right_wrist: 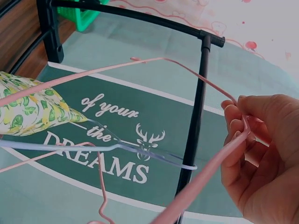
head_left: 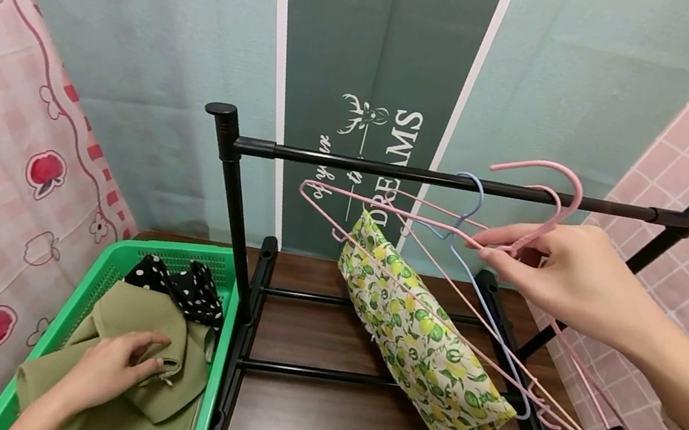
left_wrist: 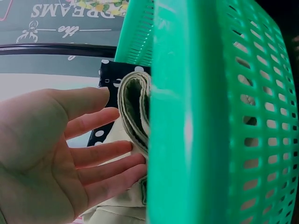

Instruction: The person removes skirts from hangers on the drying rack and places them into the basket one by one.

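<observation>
1. Right hand: thumb and fingers pinch the pink hanger just below its hook. The hanger bears no cloth; its hook overlaps the rail in the head view, touching or not I cannot tell.
2. Left hand: half open, thumb apart, gripping nothing; its fingertips rest against the olive cloth.
3. That cloth lies bunched in the basket, near left, with the dotted cloth on its far side.
4. The lemon cloth hangs below the rail, right of the basket, by the blue hanger.
5. The step in hand seems to be readying 1 hanger for the olive cloth.
6. The next move probably calls for bringing these 2 together: left fingers closing on an edge, right hand clearing the rail.
</observation>
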A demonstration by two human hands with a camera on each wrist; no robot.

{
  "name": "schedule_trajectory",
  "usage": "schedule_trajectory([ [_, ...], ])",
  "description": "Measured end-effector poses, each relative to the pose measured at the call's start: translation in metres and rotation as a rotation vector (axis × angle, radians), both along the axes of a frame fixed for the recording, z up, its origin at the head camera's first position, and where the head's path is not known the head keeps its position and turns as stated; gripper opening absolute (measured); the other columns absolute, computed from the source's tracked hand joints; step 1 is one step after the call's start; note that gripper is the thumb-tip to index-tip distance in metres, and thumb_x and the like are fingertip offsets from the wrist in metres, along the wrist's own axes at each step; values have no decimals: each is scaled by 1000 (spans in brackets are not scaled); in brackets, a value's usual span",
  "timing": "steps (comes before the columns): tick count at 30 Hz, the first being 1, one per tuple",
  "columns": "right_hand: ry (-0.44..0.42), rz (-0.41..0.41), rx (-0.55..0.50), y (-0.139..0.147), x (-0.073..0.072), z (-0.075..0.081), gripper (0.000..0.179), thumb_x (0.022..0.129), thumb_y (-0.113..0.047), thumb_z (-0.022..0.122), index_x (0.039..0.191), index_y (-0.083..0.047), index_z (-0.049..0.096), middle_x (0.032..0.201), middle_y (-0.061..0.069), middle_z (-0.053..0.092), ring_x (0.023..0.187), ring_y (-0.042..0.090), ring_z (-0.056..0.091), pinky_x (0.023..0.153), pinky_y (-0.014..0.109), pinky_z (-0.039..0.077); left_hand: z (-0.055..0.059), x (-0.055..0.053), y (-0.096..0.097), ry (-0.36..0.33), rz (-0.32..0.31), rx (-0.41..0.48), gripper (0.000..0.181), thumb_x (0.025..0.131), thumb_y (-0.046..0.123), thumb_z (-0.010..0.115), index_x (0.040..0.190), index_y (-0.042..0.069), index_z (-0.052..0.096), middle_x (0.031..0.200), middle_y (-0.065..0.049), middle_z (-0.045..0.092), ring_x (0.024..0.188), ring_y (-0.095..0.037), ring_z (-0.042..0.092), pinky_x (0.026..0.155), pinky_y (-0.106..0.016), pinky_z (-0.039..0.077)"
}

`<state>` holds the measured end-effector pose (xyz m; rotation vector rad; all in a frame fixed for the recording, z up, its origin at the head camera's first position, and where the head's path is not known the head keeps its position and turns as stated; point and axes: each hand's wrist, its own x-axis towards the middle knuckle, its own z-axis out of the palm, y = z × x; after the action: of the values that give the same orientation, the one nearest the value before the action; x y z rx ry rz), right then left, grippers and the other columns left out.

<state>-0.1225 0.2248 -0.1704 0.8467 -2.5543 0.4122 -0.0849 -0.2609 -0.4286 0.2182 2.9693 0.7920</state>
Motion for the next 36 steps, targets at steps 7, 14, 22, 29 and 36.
schedule_trajectory([
  [7, 32, -26, 3, 14, 4, -2, 15, 83, -14, 68, 90, -24, 74, 80, -10, 69, 39, -5, 17, 35, 16, 17, -1, 0, 2, -26, -16, 22, 28, 85, 28, 65, 111, 18, 63, 71, 6, 49, 58, -2, 39, 53, -23, 30],
  [14, 53, -32, -23, 24, 10, -5, 24, 79, -6, 69, 92, -26, 73, 77, -24, 63, 39, -4, 21, 36, 14, 18, 5, 0, 4, 7, -39, 76, 28, 86, 26, 65, 111, 15, 63, 95, 0, 66, 76, -11, 62, 62, -26, 48],
  [22, 68, -24, -72, 38, 17, -8, 30, 74, 0, 72, 92, -24, 73, 70, -29, 57, 41, -5, 24, 38, 13, 20, 14, -4, 10, 72, -60, 159, 27, 88, 21, 63, 113, 11, 62, 109, -6, 64, 87, -15, 65, 70, -25, 52],
  [29, 68, -34, -120, 49, 24, -10, 31, 72, 6, 72, 93, -18, 73, 79, -35, 58, 45, -7, 38, 39, 14, 27, 25, -9, 15, 166, -54, 195, 24, 89, 16, 62, 112, 9, 62, 108, -7, 64, 88, -16, 64, 73, -31, 53],
  [36, 90, 19, -154, 60, 29, -13, 32, 72, 12, 69, 93, -11, 73, 85, -34, 58, 51, -8, 40, 40, 13, 28, 30, -15, 20, 295, -55, 179, 23, 87, 10, 62, 110, 10, 62, 104, -5, 65, 87, -9, 63, 74, -34, 53],
])
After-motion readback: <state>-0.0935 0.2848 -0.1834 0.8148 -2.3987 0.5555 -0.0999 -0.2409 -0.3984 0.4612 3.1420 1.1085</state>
